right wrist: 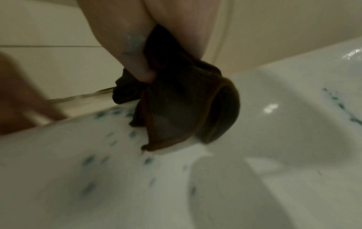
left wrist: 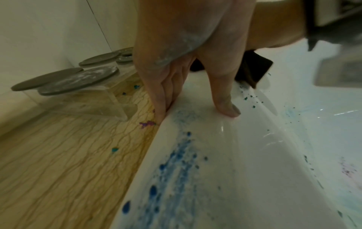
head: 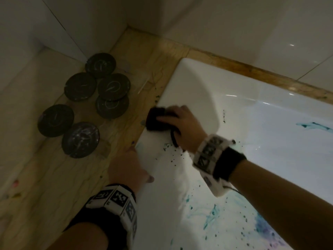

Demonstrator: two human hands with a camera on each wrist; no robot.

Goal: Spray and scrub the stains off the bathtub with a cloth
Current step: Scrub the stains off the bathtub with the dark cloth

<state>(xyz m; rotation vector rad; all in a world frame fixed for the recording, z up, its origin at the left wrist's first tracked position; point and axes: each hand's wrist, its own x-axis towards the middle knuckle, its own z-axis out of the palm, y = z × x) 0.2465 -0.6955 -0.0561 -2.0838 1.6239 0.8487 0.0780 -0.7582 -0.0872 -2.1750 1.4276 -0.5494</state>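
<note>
The white bathtub (head: 191,83) carries teal and blue stains (head: 212,215) across its rim and inner slope, plus a purple patch at the lower right. My right hand (head: 177,121) grips a dark bunched cloth (head: 155,120) and presses it on the rim's outer edge near the corner. In the right wrist view the cloth (right wrist: 182,108) hangs folded under my thumb (right wrist: 137,62), touching the speckled rim. My left hand (head: 128,166) rests flat on the rim closer to me. Its straight fingers (left wrist: 164,93) lie over the outer edge and its thumb (left wrist: 227,99) on top, beside blue streaks (left wrist: 176,162).
Several dark round discs (head: 80,86) sit on clear stands (left wrist: 117,99) on the wood-patterned ledge (head: 54,177) left of the tub. Small paint spots (left wrist: 147,124) dot the ledge. Tiled walls (head: 234,24) close the corner behind.
</note>
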